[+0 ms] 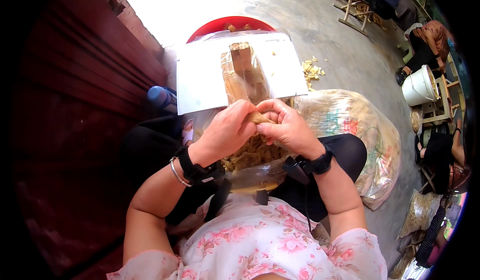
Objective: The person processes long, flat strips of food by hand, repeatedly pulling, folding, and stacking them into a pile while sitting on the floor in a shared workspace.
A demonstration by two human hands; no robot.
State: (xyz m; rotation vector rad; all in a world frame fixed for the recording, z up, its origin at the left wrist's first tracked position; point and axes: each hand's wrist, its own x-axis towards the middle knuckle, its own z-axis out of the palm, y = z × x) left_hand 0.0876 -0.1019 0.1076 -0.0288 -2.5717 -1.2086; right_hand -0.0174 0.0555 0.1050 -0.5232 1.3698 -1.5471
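Between my two hands, in front of my lap, is a small tan folded strip point(261, 118) that looks dried; its exact kind I cannot make out. My left hand point(226, 131) pinches its left end with thumb and fingers. The fingers of my right hand point(296, 131) are curled round the other end. Just below, a clear plastic bag between my knees holds many similar tan strips point(255, 155). Beyond my hands lies a white board point(197, 82), and on it a brown wooden block point(241, 60) with clear plastic around it.
A red basin point(230, 23) sits behind the board. On the right stands a big stuffed plastic bag point(360, 145), with yellowish pieces point(313, 72) scattered nearby. A blue bottle point(158, 96) is at left, near a dark red wall. Other people sit farther right, by a white bucket point(419, 87).
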